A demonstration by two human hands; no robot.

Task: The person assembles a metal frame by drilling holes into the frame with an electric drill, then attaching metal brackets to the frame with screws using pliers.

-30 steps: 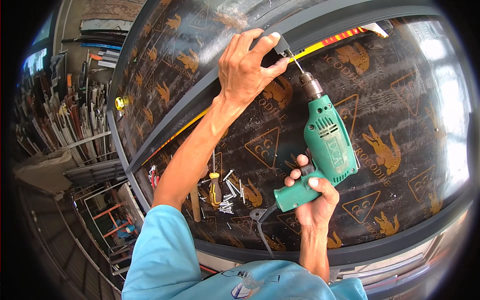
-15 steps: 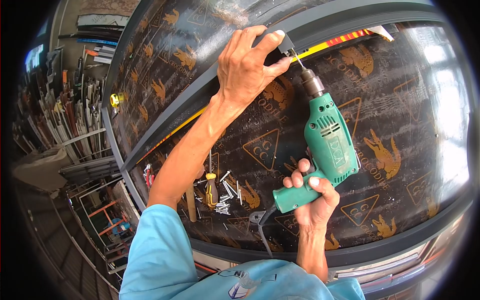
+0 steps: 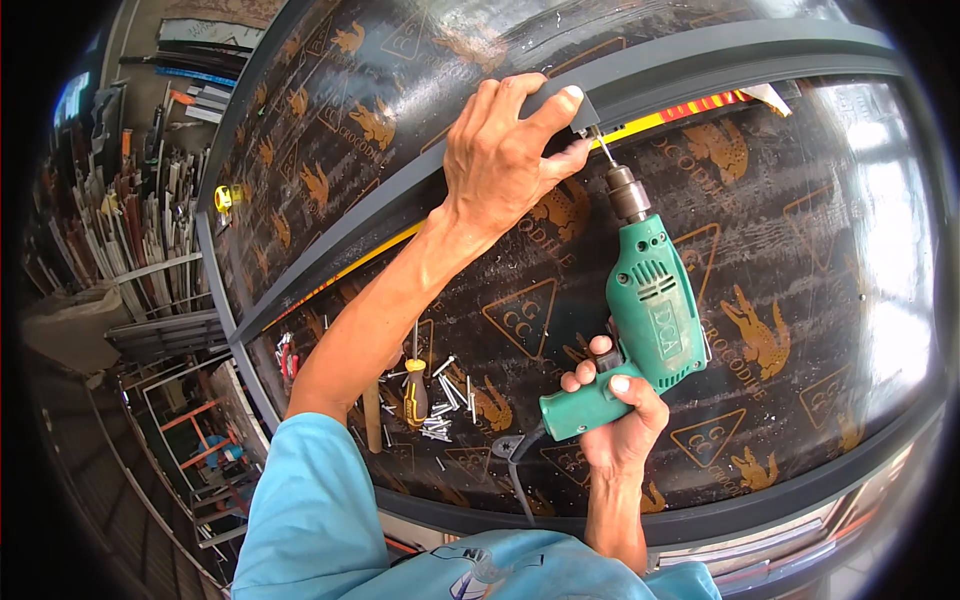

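My right hand (image 3: 622,405) is wrapped around the handle of a green power drill (image 3: 655,310), which lies on its side in the view with its chuck pointing up. The thin drill bit (image 3: 606,148) reaches the edge of a short dark grey metal profile piece (image 3: 583,108). My left hand (image 3: 505,150) closes over that piece, thumb and fingers pressing it at the long grey frame bar (image 3: 690,62). Just below the bar runs a yellow and red strip (image 3: 640,123), partly covered by my left hand and forearm.
Black printed boards (image 3: 540,400) form the work surface. On it lie a yellow-black screwdriver (image 3: 416,395), several loose screws (image 3: 440,425), a wooden handle (image 3: 374,415) and red-handled pliers (image 3: 287,362). A yellow tape measure (image 3: 223,197) sits at the left edge. Metal offcuts (image 3: 150,220) stand beyond it.
The view has shifted, so both hands, the drill and the bar appear slightly lower. The bit stays at the edge of the profile piece, and both grips look the same.
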